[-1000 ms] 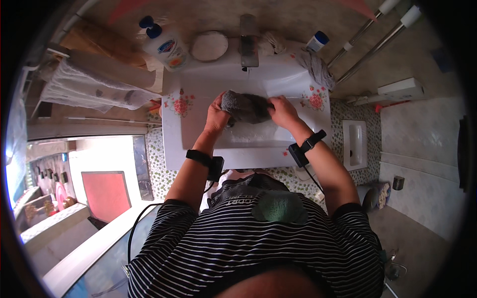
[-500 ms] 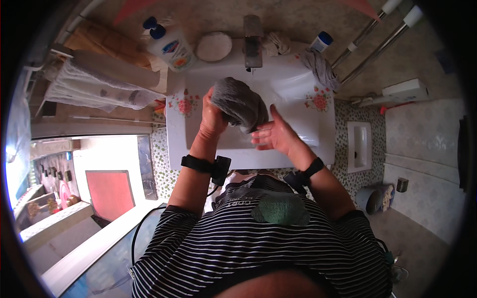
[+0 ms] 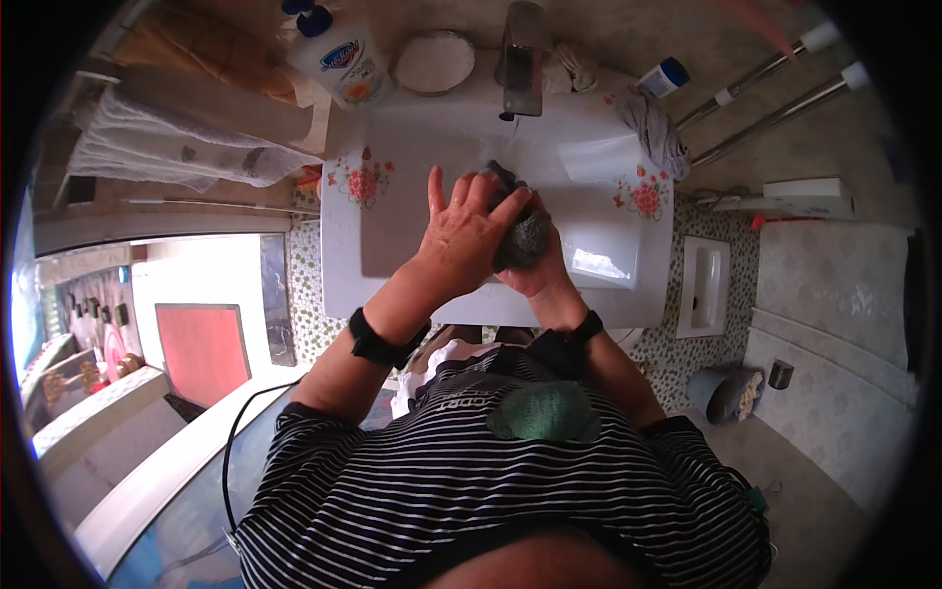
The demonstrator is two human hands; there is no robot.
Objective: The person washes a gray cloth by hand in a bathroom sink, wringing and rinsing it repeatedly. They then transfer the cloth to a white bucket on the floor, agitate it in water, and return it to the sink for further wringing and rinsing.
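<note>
A wet-looking grey cloth (image 3: 527, 240), bunched into a small wad, is squeezed between my two hands over the white sink (image 3: 343, 285). My left hand (image 3: 454, 236) lies across its left side with the fingers bent onto it and the little finger sticking out. From below and the right, my right hand (image 3: 539, 275) cups the wad; most of its fingers are hidden behind the cloth. Just beyond them is the metal faucet (image 3: 524, 64), with a thin stream of water under its spout.
Along the sink's back edge stand a pump bottle (image 3: 341, 67), a round white dish (image 3: 435, 62), a crumpled pale cloth (image 3: 569, 72) and a blue-capped container (image 3: 663, 77). Another grey cloth (image 3: 655, 133) drapes over the right rim. White towels (image 3: 182, 157) hang at left.
The cloth was loose and larger, held up by my left hand with my right hand spread beside it. Now both hands press it into a small wad, farther right.
</note>
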